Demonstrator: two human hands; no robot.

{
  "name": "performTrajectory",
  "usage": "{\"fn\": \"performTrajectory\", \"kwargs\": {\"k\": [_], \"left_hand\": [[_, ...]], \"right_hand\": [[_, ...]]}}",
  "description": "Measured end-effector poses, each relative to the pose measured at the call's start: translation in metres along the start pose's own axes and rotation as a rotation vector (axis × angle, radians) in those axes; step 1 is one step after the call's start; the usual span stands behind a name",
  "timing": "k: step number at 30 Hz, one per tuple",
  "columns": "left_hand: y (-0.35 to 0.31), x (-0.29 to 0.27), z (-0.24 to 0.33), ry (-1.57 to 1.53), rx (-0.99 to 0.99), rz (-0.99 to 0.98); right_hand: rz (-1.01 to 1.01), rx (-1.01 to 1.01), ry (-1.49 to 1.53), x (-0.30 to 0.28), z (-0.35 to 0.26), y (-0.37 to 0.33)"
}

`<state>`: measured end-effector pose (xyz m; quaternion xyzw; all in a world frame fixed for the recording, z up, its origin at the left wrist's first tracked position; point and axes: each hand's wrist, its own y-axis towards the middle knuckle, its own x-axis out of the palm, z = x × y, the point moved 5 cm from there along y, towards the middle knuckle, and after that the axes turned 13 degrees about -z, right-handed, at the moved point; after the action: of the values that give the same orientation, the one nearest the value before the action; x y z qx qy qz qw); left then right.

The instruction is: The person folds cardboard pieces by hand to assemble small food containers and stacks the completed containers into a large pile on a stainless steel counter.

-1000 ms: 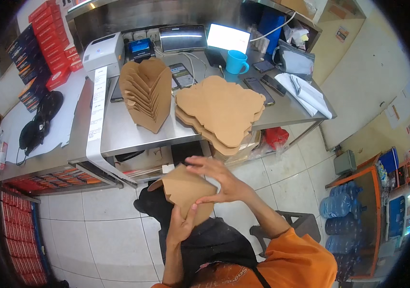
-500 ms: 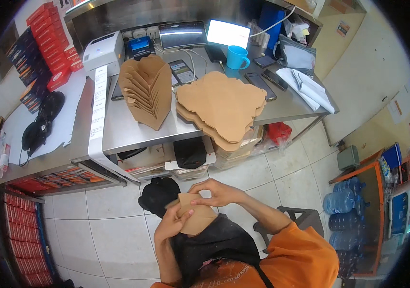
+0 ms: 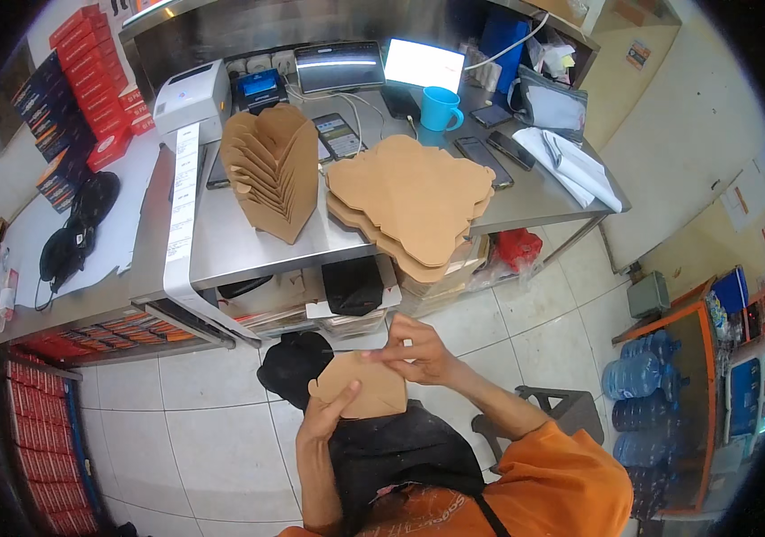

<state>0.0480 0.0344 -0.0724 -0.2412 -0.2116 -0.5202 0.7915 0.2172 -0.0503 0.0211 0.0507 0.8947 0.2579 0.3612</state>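
Above my lap I hold a brown cardboard food box [image 3: 371, 394], partly folded, its broad side facing up. My left hand [image 3: 327, 413] grips it at the left, thumb on the top face and the other fingers hidden beneath. My right hand [image 3: 418, 353] pinches its far right edge between thumb and fingers. On the steel table, a nested stack of folded brown boxes [image 3: 273, 174] stands at the left of a pile of flat brown box blanks [image 3: 409, 197].
A white label printer [image 3: 192, 100] trails a paper strip [image 3: 183, 206] over the table edge. Behind the blanks are a blue mug [image 3: 440, 109], phones [image 3: 482, 161] and a tablet [image 3: 339, 66]. A grey stool [image 3: 561, 413] and water bottles [image 3: 637, 376] are at the right.
The box has turned so its broad side lies more level and faces up. My right hand has shifted right, from the box's far left corner to its far right edge.
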Motion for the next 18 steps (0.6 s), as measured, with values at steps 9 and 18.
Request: {"fn": "performTrajectory", "kwargs": {"k": [9,18], "left_hand": [[-0.011,0.012,0.009,-0.013,-0.041,-0.034],[-0.007,0.016,0.011,-0.075,-0.063,-0.019]], "right_hand": [[-0.39,-0.145,0.158,-0.01,-0.018,0.011],[-0.392,-0.127,0.242,-0.015,-0.022,0.02]]}}
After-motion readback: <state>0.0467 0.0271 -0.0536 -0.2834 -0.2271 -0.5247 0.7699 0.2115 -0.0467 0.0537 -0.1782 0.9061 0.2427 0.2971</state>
